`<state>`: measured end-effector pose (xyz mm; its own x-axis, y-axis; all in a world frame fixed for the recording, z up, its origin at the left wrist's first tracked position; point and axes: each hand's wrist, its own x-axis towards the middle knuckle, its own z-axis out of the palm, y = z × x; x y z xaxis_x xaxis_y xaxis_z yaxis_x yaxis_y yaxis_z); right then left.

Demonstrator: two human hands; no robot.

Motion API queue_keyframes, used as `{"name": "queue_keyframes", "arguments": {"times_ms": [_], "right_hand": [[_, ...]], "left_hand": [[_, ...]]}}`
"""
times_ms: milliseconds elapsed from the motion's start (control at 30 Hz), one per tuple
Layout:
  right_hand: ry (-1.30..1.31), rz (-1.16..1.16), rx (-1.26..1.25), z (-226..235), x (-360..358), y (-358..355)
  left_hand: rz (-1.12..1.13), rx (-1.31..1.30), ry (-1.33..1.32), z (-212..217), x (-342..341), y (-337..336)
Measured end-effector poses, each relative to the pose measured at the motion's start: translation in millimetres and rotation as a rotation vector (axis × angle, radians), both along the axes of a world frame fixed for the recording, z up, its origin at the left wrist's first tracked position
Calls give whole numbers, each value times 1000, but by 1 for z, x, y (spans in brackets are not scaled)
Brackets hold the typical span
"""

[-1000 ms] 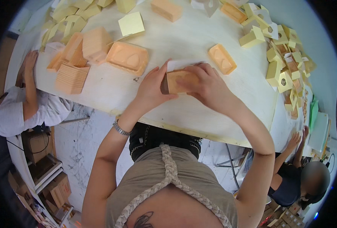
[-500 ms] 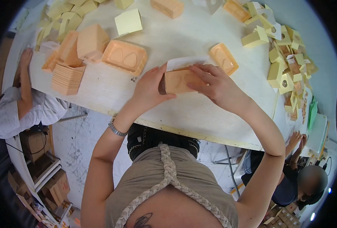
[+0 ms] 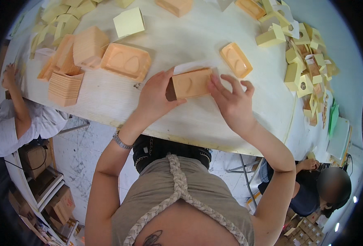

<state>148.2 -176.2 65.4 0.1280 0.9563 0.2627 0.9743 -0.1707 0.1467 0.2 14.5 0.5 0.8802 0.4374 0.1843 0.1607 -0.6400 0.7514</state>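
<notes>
A small paperboard box (image 3: 177, 91) with a white flap along its far side and a dark brown near-left end is tilted above the table. An orange plastic tray (image 3: 193, 83) with rounded hollows sits in it. My left hand (image 3: 153, 94) wraps round the box's left end, thumb along the near edge. At the right end, my right hand (image 3: 232, 98) pinches the box's edge between thumb and forefinger, its other fingers raised and apart. One loose orange tray (image 3: 236, 60) lies beyond my right hand; a wider orange tray (image 3: 126, 62) lies beyond my left.
Stacked orange trays (image 3: 66, 88) stand at the left, near a pale yellow box (image 3: 129, 22). Folded yellow boxes (image 3: 302, 80) heap along the right edge. One person (image 3: 23, 123) sits at the left and another (image 3: 308, 188) works at the right, beside the white table (image 3: 181, 123).
My right hand has slid off the top of the tray to the box's right end, its fingers lifting. The left hand keeps its hold. The whole view has shifted slightly.
</notes>
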Motion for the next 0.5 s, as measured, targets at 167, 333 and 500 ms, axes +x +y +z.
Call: {"name": "queue_keyframes", "arguments": {"times_ms": [167,333,500], "right_hand": [[231,-244,164,-3,-15,26],[622,-376,213,2,-26,26],[501,-265,94,5,-16,26]], "left_hand": [[0,-5,-6,-2,1,-2],[6,-8,1,-5,-3,-2],[3,-59,58,-7,-2,1]]}}
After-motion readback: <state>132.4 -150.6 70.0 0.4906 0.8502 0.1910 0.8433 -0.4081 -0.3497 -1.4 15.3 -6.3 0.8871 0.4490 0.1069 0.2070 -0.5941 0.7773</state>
